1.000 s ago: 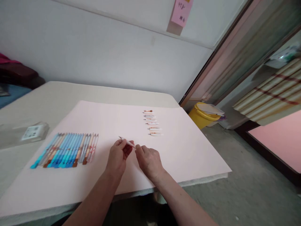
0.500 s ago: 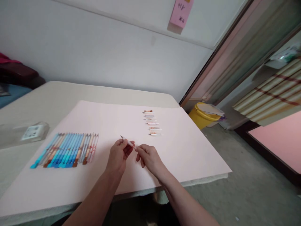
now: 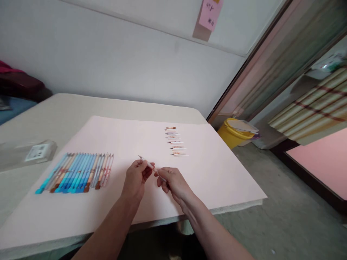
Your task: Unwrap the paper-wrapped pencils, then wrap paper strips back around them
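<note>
Just in front of me, a slim pen [image 3: 149, 164] with a dark tip and reddish marks is held aslant above the pink sheet. My left hand [image 3: 135, 177] pinches it near the tip, which points up and left. The fingers of my right hand [image 3: 172, 180] are closed around its rear part, where a pale end shows at the fingertips. Left of my hands lies a close row of pens [image 3: 78, 171], blue, brown and clear ones side by side. Several short pen-like pieces with thin white sticks [image 3: 179, 148] lie in a column to the right, too small to make out fully.
The pink sheet [image 3: 217, 180] covers much of the white table [image 3: 121, 104]. A clear plastic bag with a label [image 3: 38, 152] lies at the left. Beyond the right table edge stands a yellow bucket [image 3: 235, 133]. A white wall [image 3: 121, 54] rises behind the table.
My right hand has shifted its grip on the pen's rear slightly, and a pale end now shows at its fingertips. My left hand stays about where it was.
</note>
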### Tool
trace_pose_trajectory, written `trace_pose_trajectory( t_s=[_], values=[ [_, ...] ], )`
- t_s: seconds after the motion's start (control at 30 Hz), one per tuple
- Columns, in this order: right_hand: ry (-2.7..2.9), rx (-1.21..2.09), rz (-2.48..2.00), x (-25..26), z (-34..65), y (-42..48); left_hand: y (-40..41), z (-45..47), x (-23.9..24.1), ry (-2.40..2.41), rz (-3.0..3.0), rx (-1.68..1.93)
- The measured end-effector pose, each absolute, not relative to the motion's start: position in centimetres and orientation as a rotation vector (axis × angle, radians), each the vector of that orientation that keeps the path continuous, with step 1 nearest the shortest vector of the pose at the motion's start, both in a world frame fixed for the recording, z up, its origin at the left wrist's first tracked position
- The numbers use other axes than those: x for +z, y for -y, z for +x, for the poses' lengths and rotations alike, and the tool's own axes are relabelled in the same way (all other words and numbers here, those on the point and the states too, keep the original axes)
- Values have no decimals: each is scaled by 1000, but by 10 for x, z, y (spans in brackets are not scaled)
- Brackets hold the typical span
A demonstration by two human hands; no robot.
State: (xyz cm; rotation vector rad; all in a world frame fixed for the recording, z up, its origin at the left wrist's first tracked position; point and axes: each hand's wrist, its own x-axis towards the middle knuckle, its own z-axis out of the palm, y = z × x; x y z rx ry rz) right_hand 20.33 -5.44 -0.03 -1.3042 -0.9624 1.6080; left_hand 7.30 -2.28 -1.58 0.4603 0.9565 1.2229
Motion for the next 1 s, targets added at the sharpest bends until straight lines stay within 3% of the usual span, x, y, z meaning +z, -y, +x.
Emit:
trace_pose_trajectory(
  t_s=[0.43, 1.0],
  values=[
    [990, 1505, -1363, -2, 199, 52, 28, 78, -12, -1024, 423, 1196],
    [865, 1637, -1288, -6, 190, 57, 29, 72, -10, -1056, 533, 1147]
  ],
)
